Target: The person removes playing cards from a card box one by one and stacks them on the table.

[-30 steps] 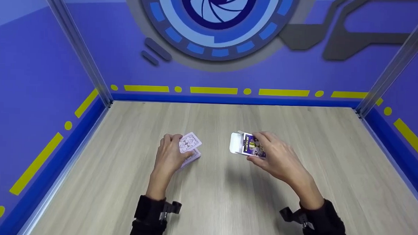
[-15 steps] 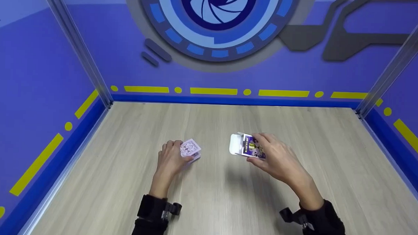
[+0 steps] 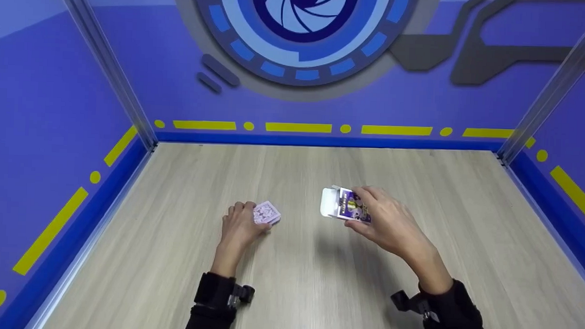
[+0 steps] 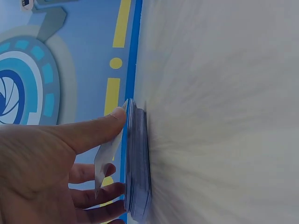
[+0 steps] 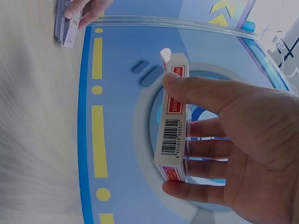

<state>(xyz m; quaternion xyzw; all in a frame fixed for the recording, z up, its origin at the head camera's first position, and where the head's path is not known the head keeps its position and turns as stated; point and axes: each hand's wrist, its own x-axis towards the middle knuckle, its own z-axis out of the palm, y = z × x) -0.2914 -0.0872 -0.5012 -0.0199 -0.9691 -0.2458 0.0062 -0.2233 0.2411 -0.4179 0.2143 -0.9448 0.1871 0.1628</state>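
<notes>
My left hand [image 3: 240, 227] is at a deck of playing cards [image 4: 138, 163] that lies on the table. Between its thumb and fingers is a thin playing card [image 4: 108, 154], tilted away from the deck's top face, as the left wrist view shows. From the head view, the pink-and-white patterned back [image 3: 266, 213] shows at the fingertips. Held above the table, an opened card box [image 3: 354, 205] is gripped by my right hand [image 3: 392, 220]. The box's white flap [image 3: 328, 202] points left, and its barcode side [image 5: 172, 137] faces the right wrist camera.
The pale wooden tabletop [image 3: 298, 281] is bounded by blue-purple panels with yellow markings. The back panel [image 3: 304, 106] stands beyond both hands, and metal corner posts [image 3: 113, 70] rise at the sides.
My left hand has lowered the lifted card onto or close to the deck, narrowing the gap between them, and has come slightly nearer me. My right hand and the box stay almost still.
</notes>
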